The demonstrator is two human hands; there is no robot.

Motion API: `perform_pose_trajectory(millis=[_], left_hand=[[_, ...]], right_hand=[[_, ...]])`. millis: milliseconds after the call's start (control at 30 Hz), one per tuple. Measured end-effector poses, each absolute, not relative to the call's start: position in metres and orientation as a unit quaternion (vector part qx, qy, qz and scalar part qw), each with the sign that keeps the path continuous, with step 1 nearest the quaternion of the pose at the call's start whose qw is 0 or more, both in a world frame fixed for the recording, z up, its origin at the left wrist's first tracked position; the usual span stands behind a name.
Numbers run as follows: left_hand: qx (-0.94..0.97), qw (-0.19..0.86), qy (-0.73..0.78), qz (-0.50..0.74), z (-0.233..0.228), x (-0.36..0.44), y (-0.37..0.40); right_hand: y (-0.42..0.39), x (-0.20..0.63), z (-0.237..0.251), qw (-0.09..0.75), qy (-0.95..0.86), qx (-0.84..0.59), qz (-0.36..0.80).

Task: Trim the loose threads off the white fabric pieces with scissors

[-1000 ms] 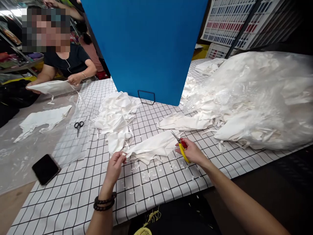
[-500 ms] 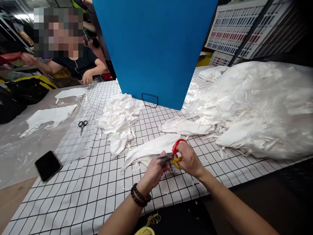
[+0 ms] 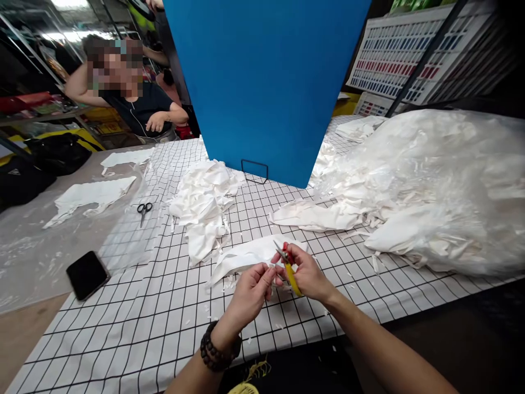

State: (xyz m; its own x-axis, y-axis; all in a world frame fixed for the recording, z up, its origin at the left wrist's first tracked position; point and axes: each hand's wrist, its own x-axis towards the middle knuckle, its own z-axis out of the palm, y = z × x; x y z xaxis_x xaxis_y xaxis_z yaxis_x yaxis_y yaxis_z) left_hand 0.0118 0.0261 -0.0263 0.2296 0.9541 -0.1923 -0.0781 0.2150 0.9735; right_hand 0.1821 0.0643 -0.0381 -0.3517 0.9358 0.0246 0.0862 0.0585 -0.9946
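My right hand [image 3: 308, 276] grips scissors [image 3: 292, 278] with red and yellow handles, their blades slightly apart and pointing up and left. My left hand [image 3: 251, 293], wearing dark bead bracelets, is closed in a pinch at the near edge of a white fabric piece [image 3: 250, 253]. Fingertips of both hands meet there, and they partly hide what is pinched. The fabric lies stretched out on a white tablecloth [image 3: 164, 323] with black grid lines. Small white scraps are scattered around the hands.
A blue board [image 3: 266, 87] stands behind the work. White fabric heaps [image 3: 205, 191] lie left of it, and a large plastic bag of fabric [image 3: 447, 186] sits right. Black scissors [image 3: 143, 210] and a phone [image 3: 87, 275] lie left. A person [image 3: 143, 109] sits across the table.
The scissors have turned from pointing left across my left hand to pointing upward. My left fingers have shifted into a pinch. The person across has raised one arm to the head.
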Motion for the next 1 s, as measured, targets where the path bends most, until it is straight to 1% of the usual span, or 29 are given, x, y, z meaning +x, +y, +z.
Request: perform_pose_trajectory(millis=[67,133,200,233,333,400,467,567,633,767,1000], left_hand=[[0.493,0.584,0.486,0.425,-0.027,0.008,0.025],[0.514,0.518,0.513,0.452,-0.028,0.005,0.024],[0.523,0.481,0.517,0.476,-0.031,0.004,0.023],[0.519,0.490,0.505,0.485,-0.033,0.004,0.023],[0.480,0.571,0.432,0.507,-0.038,0.007,0.024],[0.468,0.594,0.404,0.514,-0.041,0.009,0.026],[0.482,0.582,0.405,0.515,-0.042,0.009,0.028],[0.533,0.526,0.428,0.506,-0.041,0.007,0.030],[0.571,0.490,0.436,0.494,-0.041,0.006,0.032],[0.610,0.471,0.426,0.475,-0.040,0.007,0.033],[0.631,0.463,0.420,0.459,-0.040,0.006,0.028]], right_hand=[[0.068,0.171,-0.041,0.412,-0.597,-0.414,0.550],[0.070,0.165,-0.045,0.444,-0.581,-0.436,0.525],[0.071,0.163,-0.046,0.451,-0.578,-0.448,0.511],[0.071,0.164,-0.045,0.439,-0.585,-0.446,0.515],[0.070,0.174,-0.038,0.381,-0.617,-0.440,0.529],[0.068,0.186,-0.029,0.346,-0.643,-0.466,0.500],[0.064,0.200,-0.018,0.301,-0.681,-0.498,0.444],[0.056,0.216,-0.003,0.211,-0.748,-0.518,0.357],[0.050,0.219,0.005,0.169,-0.773,-0.527,0.312],[0.045,0.213,0.013,0.148,-0.790,-0.535,0.260],[0.045,0.206,0.014,0.146,-0.807,-0.522,0.233]])
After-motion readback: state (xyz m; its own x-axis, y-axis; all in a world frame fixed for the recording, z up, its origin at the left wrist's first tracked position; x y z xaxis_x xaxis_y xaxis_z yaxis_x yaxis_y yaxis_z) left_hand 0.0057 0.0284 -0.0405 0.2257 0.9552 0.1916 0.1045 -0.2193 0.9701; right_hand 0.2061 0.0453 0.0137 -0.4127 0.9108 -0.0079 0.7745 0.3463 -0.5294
